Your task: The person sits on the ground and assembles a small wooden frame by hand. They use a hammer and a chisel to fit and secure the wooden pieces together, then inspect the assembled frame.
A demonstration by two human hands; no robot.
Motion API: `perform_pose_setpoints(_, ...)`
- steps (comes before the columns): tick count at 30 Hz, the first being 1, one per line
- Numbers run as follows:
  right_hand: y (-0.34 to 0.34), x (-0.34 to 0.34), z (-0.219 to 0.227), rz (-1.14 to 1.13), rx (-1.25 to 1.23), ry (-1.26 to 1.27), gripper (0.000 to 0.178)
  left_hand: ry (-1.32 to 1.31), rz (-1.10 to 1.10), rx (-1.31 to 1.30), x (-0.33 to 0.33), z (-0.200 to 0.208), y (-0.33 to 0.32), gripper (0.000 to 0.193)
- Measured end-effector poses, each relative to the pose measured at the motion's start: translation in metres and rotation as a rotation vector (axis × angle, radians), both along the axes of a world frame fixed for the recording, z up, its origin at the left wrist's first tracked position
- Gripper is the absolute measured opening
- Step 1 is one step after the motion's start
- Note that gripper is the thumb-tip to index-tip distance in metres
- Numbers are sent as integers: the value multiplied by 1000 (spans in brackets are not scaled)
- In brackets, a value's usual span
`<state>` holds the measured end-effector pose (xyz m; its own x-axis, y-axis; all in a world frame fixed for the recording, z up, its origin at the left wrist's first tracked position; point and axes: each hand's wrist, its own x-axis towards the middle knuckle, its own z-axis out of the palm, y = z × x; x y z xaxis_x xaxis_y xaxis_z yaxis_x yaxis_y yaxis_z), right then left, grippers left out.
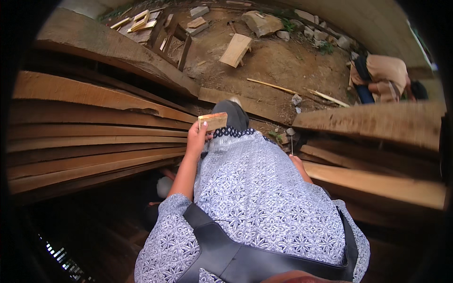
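Head view: the left hand (197, 135) grips a small wooden block (214, 122) by one end, so bumping the adjacent plank stack (99, 129) could dislodge it; the half-hidden right hand (296, 162) seemingly clasps a thin rod (291, 145).

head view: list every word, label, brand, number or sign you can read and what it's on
There are none to read.
Wooden block in the left hand: no lettering visible.
Stacked planks: only grain and edges.
Shirt: a floral pattern, no words.
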<state>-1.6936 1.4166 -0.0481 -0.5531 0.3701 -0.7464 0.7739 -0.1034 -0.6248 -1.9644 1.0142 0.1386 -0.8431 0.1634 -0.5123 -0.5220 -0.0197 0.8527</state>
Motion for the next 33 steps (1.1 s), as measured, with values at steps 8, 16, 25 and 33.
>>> perform_pose_setpoints(8,48,-244,19,143,-44,-151,33,-74,222,52,-176,-76,29,33)
perform_pose_setpoints(16,95,-447,81,222,-2,-250,35,-165,357,246,-409,-48,27,38)
perform_pose_setpoints(25,114,-672,174,401,27,-239,38,-37,379,327,-566,79,33,33)
perform_pose_setpoints(33,120,-861,228,748,32,-195,41,21,946,534,-561,149,5,37)
